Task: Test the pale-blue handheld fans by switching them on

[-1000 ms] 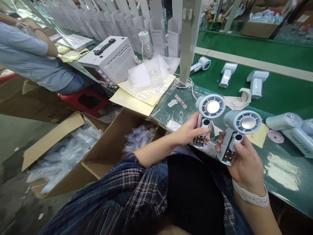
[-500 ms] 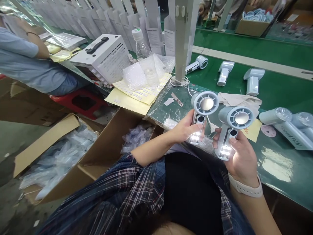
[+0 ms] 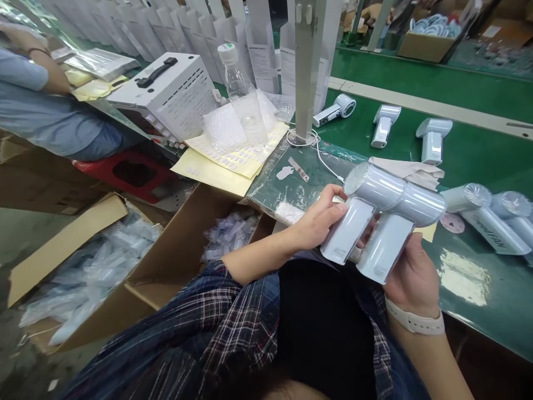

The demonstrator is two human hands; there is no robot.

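Observation:
Two pale blue handheld fans are held side by side over the table's near edge, their heads touching and their plain sides turned up. My left hand (image 3: 322, 218) is closed on the left handheld fan (image 3: 348, 229), thumb at its handle. Around the handle of the right handheld fan (image 3: 387, 244), my right hand (image 3: 412, 278) is closed, with most fingers hidden behind it. A grey cloth (image 3: 410, 171) lies just beyond them. To the right, several more fans (image 3: 495, 228) rest on the table, one with printed lettering.
Three fans, one being a nearby fan (image 3: 433, 140), lie on the green belt (image 3: 478, 139). A metal post (image 3: 307, 72) stands ahead. Leftward are a bottle (image 3: 236, 72), a white box-shaped device (image 3: 166, 97) and a carton of bagged parts (image 3: 95, 266). A co-worker's sleeve (image 3: 20, 66) shows far left.
Both fans have been turned over in my hands: their round grilles and lit panels faced up before, and now their smooth sides do. Their heads have come together.

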